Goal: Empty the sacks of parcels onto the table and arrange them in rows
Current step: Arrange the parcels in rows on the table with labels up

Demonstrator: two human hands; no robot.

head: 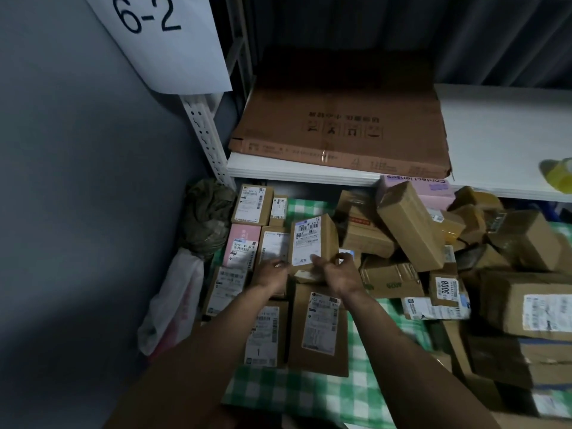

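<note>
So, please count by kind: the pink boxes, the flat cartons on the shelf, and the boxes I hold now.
Pink boxes: 2
Flat carton on the shelf: 1
Held box: 1
Total: 4

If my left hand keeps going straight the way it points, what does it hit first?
Probably the flat parcel just ahead of the left hand, beside the box being held up. Depth is unclear.
</note>
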